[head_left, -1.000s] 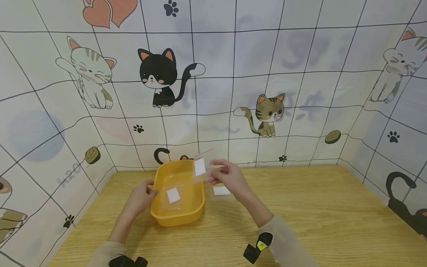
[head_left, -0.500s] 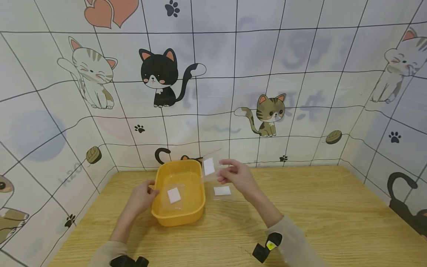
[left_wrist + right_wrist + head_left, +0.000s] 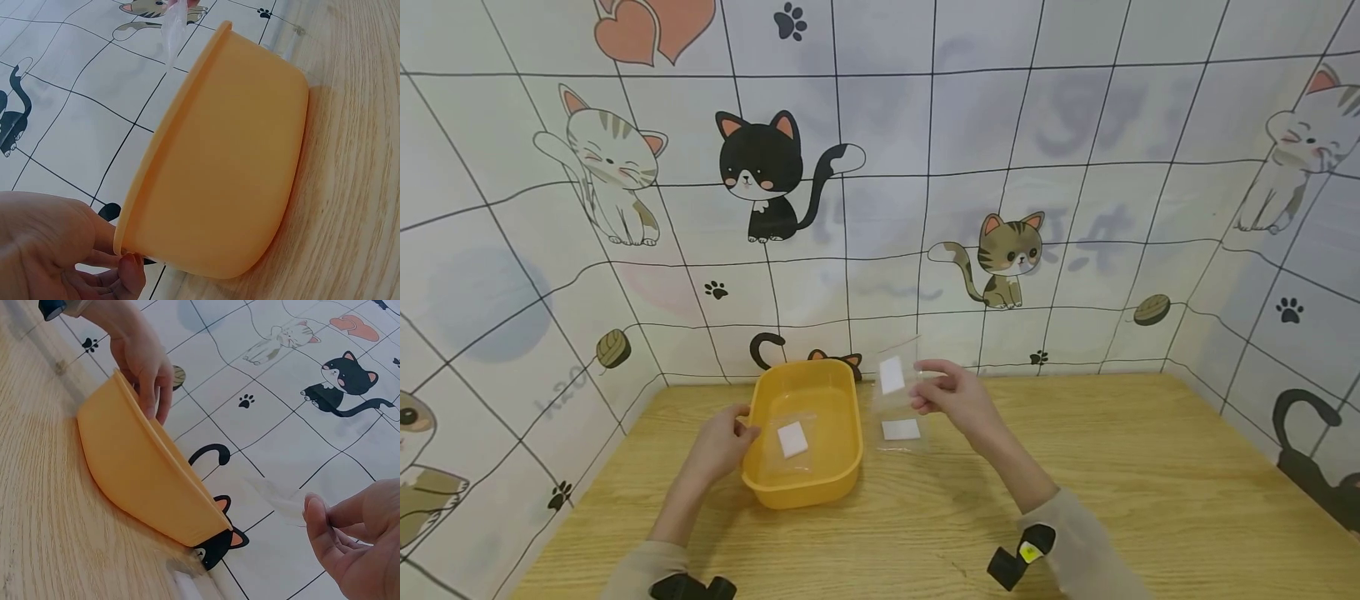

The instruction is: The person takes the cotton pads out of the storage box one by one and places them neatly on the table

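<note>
My left hand (image 3: 720,443) grips the left rim of a yellow plastic basin (image 3: 808,496), thumb over the edge; the left wrist view shows this rim (image 3: 172,119) pinched near its end. Inside the basin lies a clear plastic bag with a white card (image 3: 792,439). Right of the basin, my right hand (image 3: 953,398) pinches a second clear bag with a white card (image 3: 891,375) by its side, holding it raised. Below that, a third bag with a white card (image 3: 901,429) lies on the table. In the right wrist view the held bag (image 3: 281,499) looks nearly transparent.
The wooden table (image 3: 1112,467) reaches to a backdrop (image 3: 880,208) printed with grid lines and cartoon cats. Black devices are strapped to both wrists, such as the right wrist's camera (image 3: 1018,560).
My right hand has carried the pinched bag rightward, from over the basin's right rim to above the bag on the table. My left hand stays on the rim.
</note>
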`<move>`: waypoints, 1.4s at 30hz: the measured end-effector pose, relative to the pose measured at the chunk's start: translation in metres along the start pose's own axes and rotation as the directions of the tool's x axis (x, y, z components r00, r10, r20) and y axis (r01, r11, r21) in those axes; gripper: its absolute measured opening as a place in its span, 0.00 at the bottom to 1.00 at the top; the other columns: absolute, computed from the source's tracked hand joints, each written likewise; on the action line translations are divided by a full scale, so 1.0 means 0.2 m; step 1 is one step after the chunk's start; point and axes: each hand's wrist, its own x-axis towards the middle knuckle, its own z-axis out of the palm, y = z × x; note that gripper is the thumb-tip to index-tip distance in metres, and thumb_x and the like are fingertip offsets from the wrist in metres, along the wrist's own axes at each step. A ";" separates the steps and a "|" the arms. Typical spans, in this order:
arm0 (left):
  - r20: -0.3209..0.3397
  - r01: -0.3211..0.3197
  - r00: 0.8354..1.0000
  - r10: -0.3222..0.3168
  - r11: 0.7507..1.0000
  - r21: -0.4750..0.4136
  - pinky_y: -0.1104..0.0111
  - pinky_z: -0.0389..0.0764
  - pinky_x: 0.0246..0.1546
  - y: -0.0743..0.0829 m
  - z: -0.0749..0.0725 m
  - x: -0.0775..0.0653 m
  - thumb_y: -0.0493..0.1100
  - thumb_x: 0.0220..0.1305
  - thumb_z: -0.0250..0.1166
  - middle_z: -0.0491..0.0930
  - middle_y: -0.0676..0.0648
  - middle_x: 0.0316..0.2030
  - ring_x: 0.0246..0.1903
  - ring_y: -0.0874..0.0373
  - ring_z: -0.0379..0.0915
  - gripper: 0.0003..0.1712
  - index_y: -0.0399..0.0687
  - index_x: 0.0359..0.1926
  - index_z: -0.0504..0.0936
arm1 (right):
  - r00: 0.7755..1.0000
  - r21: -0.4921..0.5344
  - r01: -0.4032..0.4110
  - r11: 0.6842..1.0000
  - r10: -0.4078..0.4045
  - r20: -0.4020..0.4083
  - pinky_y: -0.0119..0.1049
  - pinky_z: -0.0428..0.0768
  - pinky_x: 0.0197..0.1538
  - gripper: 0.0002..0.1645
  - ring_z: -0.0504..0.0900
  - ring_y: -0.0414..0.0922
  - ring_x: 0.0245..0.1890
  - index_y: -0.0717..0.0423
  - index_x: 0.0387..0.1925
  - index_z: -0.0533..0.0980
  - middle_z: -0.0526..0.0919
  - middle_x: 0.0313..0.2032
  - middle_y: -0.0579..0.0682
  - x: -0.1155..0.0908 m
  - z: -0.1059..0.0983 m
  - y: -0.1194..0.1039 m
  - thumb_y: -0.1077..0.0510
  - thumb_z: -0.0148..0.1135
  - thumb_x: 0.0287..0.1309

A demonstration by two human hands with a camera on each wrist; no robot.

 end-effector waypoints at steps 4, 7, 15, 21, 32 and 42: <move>-0.001 0.006 1.000 -0.005 1.000 0.006 0.64 0.74 0.28 -0.01 0.00 0.00 0.34 0.68 0.61 0.76 0.42 0.31 0.29 0.53 0.71 0.24 0.21 0.60 0.70 | 1.000 0.006 0.006 1.000 -0.006 0.001 0.35 0.84 0.42 0.24 0.85 0.41 0.33 0.71 0.64 0.69 0.85 0.39 0.63 0.00 -0.01 -0.01 0.69 0.57 0.69; 0.003 0.014 1.000 -0.014 1.000 0.002 0.64 0.74 0.28 -0.01 0.00 0.00 0.34 0.68 0.61 0.76 0.42 0.31 0.29 0.53 0.71 0.24 0.22 0.60 0.70 | 1.000 0.010 0.003 1.000 -0.003 -0.002 0.35 0.84 0.42 0.24 0.86 0.42 0.34 0.71 0.64 0.69 0.85 0.39 0.62 0.00 -0.03 0.00 0.69 0.57 0.69; 0.007 0.013 1.000 -0.013 1.000 -0.001 0.64 0.74 0.27 0.00 0.00 0.00 0.34 0.68 0.61 0.75 0.42 0.31 0.29 0.53 0.70 0.23 0.22 0.59 0.70 | 1.000 -0.016 -0.017 1.000 0.017 -0.016 0.36 0.84 0.42 0.24 0.86 0.42 0.34 0.68 0.65 0.69 0.85 0.40 0.62 -0.01 -0.09 0.02 0.69 0.56 0.69; 0.008 0.017 1.000 -0.017 1.000 -0.005 0.64 0.74 0.28 0.01 0.00 0.00 0.34 0.68 0.61 0.75 0.41 0.31 0.29 0.53 0.70 0.24 0.21 0.60 0.70 | 1.000 -0.035 -0.023 0.999 0.023 -0.012 0.35 0.84 0.42 0.25 0.86 0.42 0.35 0.70 0.66 0.67 0.85 0.41 0.62 -0.02 -0.13 0.03 0.69 0.56 0.70; 0.008 0.025 1.000 -0.025 1.000 -0.001 0.64 0.74 0.27 0.01 0.00 0.00 0.34 0.69 0.61 0.75 0.42 0.31 0.29 0.53 0.70 0.24 0.21 0.60 0.70 | 0.999 -0.043 -0.044 0.998 0.043 -0.025 0.37 0.84 0.44 0.25 0.85 0.41 0.35 0.72 0.65 0.67 0.83 0.44 0.68 -0.02 -0.20 0.05 0.69 0.55 0.70; 0.008 0.028 1.000 -0.028 1.000 0.001 0.64 0.74 0.27 0.01 0.00 0.00 0.34 0.69 0.61 0.75 0.42 0.31 0.29 0.53 0.70 0.24 0.22 0.60 0.70 | 0.998 -0.073 -0.061 0.995 0.058 -0.037 0.33 0.84 0.42 0.25 0.85 0.41 0.34 0.72 0.65 0.67 0.84 0.41 0.65 -0.03 -0.25 0.09 0.68 0.56 0.70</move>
